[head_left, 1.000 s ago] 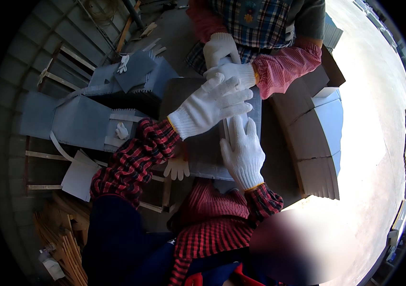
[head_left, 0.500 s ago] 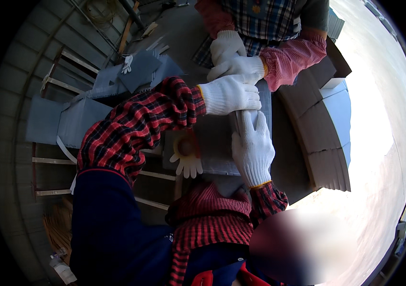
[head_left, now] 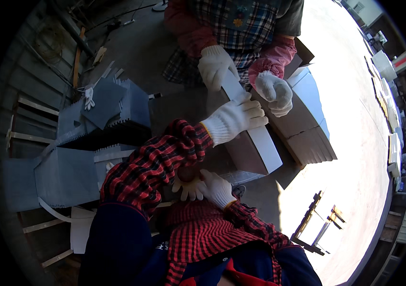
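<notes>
A long grey cardboard box (head_left: pixel 266 151) lies between me and a co-worker, its narrow pale side facing up. My left hand (head_left: pixel 236 117), in a white knit glove, lies across it with fingers stretched flat over the pale side. My right hand (head_left: pixel 216 189), also gloved, is low in front of my body. Its fingers reach out at a loose pale glove (head_left: pixel 189 189) lying by a dark round thing, partly hidden by my left sleeve. The co-worker's one gloved hand (head_left: pixel 216 67) rests at the box's far end; the other (head_left: pixel 275 93) is curled beside it.
Stacked grey cardboard sheets (head_left: pixel 303 121) stand right of the box. On the left are more grey cardboard pieces (head_left: pixel 67 176) on a rack, with a white glove (head_left: pixel 89 98) on top. A metal frame (head_left: pixel 310 224) lies on the sunlit floor.
My right hand has left the work surface by my left hand and come down to the loose glove. The box now stands taller under my left hand. The co-worker's hands have parted.
</notes>
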`<action>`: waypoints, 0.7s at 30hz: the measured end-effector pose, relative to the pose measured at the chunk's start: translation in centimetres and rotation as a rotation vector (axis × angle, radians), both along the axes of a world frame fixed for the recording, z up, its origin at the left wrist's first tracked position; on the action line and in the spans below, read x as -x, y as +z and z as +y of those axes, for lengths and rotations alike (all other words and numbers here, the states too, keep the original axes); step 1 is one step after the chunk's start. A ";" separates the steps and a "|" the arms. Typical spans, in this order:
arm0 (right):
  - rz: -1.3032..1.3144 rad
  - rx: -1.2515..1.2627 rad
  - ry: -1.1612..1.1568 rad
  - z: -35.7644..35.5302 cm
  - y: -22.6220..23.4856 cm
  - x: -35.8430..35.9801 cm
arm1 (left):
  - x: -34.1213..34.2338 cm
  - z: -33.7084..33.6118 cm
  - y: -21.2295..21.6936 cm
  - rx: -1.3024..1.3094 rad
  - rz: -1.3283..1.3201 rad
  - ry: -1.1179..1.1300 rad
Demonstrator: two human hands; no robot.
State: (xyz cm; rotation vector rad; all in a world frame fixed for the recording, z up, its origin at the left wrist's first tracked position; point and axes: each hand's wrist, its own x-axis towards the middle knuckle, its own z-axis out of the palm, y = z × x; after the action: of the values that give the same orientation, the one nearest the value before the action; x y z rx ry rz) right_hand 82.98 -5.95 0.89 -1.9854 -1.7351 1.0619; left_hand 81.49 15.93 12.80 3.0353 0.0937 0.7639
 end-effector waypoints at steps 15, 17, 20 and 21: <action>0.182 0.400 -0.329 4.2 -7.6 3.2 | 1.7 -0.2 -0.9 0.155 -0.020 -0.092; 0.118 0.415 -0.412 4.1 -6.6 3.0 | 1.9 0.2 -1.0 0.144 -0.057 -0.109; 0.058 0.032 -0.311 1.8 -5.2 0.5 | 2.6 0.6 -1.1 0.166 -0.050 -0.099; 0.145 -0.020 -0.320 1.9 -2.6 -0.3 | 3.2 1.0 -1.3 0.161 -0.042 -0.064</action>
State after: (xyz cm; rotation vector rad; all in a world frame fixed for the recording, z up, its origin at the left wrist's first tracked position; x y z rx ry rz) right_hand 83.26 -4.09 -1.74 -2.0308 -1.2960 1.0421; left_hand 78.26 16.94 11.45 2.8548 0.0549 0.7746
